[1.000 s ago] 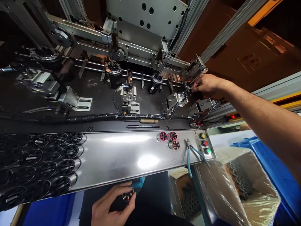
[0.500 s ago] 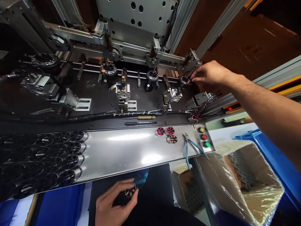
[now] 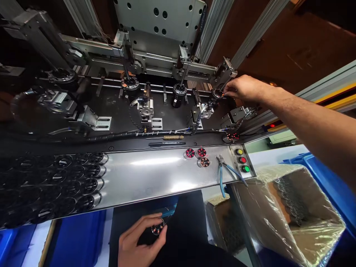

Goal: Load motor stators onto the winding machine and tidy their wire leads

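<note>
Low in front of my lap, my left hand pinches a small round motor stator between thumb and index finger; copper-coloured coils show around its ring. My right hand reaches to the rightmost winding fixture, its fingertips drawn together at the fixture's right rim beside a slanted rod. What those fingertips hold, if anything, is hidden. Orange-coloured bits show on that fixture's top. Three stators, one of them, lie on the metal tray, left of blue-handled cutting pliers.
Rows of dark cylindrical parts fill the tray's left end. Yellow, red and green buttons sit at its right end. A plastic-lined box stands below right. More fixtures line the machine. A pen lies along the ledge.
My right hand has shifted slightly left, its fingers closer together at the fixture. My left hand still holds the stator, now slightly lower and further right in view. The camera view has shifted a little.
</note>
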Tool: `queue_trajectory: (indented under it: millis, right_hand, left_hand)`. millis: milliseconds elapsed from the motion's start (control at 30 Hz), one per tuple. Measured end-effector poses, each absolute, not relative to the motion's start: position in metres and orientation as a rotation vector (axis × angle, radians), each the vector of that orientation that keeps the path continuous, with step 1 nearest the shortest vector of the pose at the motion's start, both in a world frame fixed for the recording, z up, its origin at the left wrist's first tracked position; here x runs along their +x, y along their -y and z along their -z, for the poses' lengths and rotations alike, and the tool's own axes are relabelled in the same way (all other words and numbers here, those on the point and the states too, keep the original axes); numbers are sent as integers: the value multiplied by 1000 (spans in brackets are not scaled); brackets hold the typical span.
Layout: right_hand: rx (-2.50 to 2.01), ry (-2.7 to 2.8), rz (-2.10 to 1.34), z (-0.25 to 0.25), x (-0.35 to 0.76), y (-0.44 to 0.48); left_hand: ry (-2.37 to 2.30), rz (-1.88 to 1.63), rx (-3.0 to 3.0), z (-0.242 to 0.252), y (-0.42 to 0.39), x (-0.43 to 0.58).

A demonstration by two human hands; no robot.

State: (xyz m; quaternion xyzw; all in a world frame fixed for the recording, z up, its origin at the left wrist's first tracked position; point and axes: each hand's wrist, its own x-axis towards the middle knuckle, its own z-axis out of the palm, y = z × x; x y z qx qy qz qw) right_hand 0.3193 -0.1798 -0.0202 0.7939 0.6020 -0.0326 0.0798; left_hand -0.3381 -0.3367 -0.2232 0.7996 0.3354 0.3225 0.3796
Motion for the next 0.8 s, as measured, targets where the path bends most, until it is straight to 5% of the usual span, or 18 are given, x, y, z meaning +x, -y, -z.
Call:
queue_trajectory:
  millis: [800]
  right_hand:
    - [2225,-1860,108,7,307,183]
  left_hand:
    - [-849,-887,2023,214,347,-351]
